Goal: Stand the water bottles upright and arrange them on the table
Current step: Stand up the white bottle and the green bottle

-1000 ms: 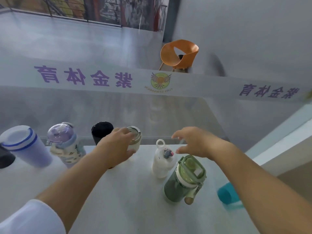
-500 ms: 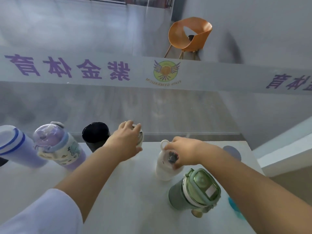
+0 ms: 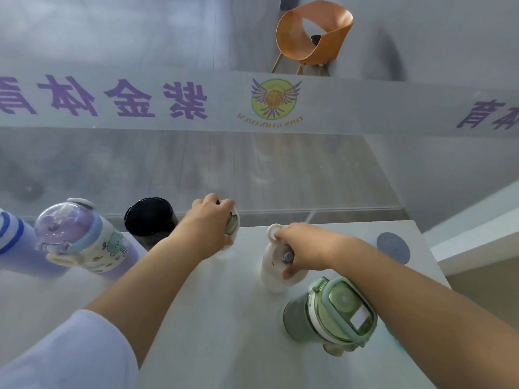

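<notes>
Several bottles stand upright along the far edge of the white table [image 3: 219,318]. My left hand [image 3: 207,228] grips the top of a cream cup with a silver lid [image 3: 233,223]. My right hand [image 3: 303,248] is closed over the cap of a white bottle [image 3: 271,265] with a loop handle. A green bottle [image 3: 331,313] stands nearest, under my right forearm. Left of my hands are a black cup [image 3: 148,220], a purple-lidded cartoon bottle [image 3: 81,240] and a blue-striped bottle [image 3: 11,242] at the frame's edge.
A glass wall with purple lettering runs just behind the table's far edge. A round grey disc [image 3: 393,247] sits in the table's far right corner. An orange chair [image 3: 311,35] stands beyond the glass. The table's right edge drops off near the green bottle.
My right hand came down from the air onto the white bottle's cap and closed on it. My left hand stayed on the cream cup. The view tilted further down.
</notes>
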`<state>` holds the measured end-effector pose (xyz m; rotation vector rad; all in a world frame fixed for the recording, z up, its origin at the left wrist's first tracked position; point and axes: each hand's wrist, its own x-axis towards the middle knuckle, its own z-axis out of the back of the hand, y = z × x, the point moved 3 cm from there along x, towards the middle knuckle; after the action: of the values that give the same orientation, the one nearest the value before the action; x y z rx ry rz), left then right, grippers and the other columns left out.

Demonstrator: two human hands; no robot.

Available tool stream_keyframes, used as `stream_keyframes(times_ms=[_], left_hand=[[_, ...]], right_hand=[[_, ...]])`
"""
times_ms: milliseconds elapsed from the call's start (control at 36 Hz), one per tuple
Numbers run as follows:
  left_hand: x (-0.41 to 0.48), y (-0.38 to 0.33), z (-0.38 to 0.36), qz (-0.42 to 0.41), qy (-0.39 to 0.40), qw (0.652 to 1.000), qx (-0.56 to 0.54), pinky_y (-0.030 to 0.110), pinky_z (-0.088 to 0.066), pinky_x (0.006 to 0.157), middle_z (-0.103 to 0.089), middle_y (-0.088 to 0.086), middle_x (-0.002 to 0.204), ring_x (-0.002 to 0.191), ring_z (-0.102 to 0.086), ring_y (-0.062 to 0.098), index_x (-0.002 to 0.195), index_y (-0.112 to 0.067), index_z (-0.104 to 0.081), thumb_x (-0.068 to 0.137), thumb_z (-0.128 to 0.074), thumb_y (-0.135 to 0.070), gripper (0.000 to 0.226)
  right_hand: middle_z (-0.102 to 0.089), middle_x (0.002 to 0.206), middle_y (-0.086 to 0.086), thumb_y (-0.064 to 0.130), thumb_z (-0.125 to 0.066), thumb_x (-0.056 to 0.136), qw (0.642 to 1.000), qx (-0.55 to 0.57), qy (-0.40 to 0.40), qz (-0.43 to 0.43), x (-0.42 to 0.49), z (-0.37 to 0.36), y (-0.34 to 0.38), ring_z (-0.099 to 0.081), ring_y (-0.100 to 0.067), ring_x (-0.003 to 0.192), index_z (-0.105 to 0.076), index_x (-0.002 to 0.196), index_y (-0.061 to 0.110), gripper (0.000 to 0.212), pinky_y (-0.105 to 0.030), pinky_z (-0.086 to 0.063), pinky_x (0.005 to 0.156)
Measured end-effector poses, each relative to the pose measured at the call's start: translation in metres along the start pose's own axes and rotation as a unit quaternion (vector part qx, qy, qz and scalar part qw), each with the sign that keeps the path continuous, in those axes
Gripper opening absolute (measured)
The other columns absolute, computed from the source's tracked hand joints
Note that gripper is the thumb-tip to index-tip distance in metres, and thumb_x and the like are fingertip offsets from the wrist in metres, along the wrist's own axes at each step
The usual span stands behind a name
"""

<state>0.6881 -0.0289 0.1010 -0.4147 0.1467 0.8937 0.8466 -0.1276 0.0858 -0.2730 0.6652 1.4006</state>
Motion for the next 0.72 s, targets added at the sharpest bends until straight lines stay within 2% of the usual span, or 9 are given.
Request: stream_keyframes(times_ms=[222, 417, 611, 722], left_hand=[[-0.009, -0.006, -0.005, -0.032, 0.009, 0.999, -0.02, 0.036, -0.044, 0.091, -0.043, 0.001, 0.123, 0.11, -0.04, 0.025, 0.13, -0.027, -0.04, 0.075, -0.07, -0.028, 0.063], [-0.016, -0.007, -0.009, -0.047, 0.004, 0.999, -0.026, 0.038, -0.045, 0.095, -0.041, -0.001, 0.13, 0.117, -0.038, 0.024, 0.132, -0.027, -0.04, 0.074, -0.071, -0.026, 0.066], [-0.016, -0.008, -0.01, -0.048, 0.006, 0.998, -0.032, 0.038, -0.044, 0.097, -0.04, -0.002, 0.132, 0.119, -0.037, 0.023, 0.134, -0.029, -0.039, 0.075, -0.072, -0.025, 0.067], [-0.017, -0.008, -0.012, -0.052, 0.008, 0.998, -0.031, 0.038, -0.044, 0.098, -0.038, -0.003, 0.134, 0.121, -0.036, 0.022, 0.135, -0.029, -0.038, 0.076, -0.071, -0.026, 0.068]], right_hand=[[-0.059, 0.107, -0.009, 0.031, -0.066, 0.08, 0.997, 0.051, -0.041, -0.045, 0.004, 0.004, -0.011, -0.061, -0.028, 0.092, -0.055, 0.115, 0.012, 0.041, -0.041, -0.053, 0.083], [-0.059, 0.102, -0.008, 0.023, -0.066, 0.077, 0.991, 0.092, -0.069, -0.063, 0.01, 0.01, -0.021, -0.062, -0.029, 0.09, -0.051, 0.115, 0.019, 0.041, -0.04, -0.053, 0.082], [-0.059, 0.103, -0.013, 0.014, -0.062, 0.077, 0.993, 0.085, -0.064, -0.06, 0.009, 0.014, -0.026, -0.065, -0.033, 0.089, -0.055, 0.112, 0.016, 0.035, -0.043, -0.055, 0.081], [-0.058, 0.102, -0.012, 0.014, -0.061, 0.079, 0.994, 0.066, -0.068, -0.061, 0.007, 0.016, -0.029, -0.063, -0.032, 0.09, -0.056, 0.108, 0.016, 0.029, -0.04, -0.052, 0.079]])
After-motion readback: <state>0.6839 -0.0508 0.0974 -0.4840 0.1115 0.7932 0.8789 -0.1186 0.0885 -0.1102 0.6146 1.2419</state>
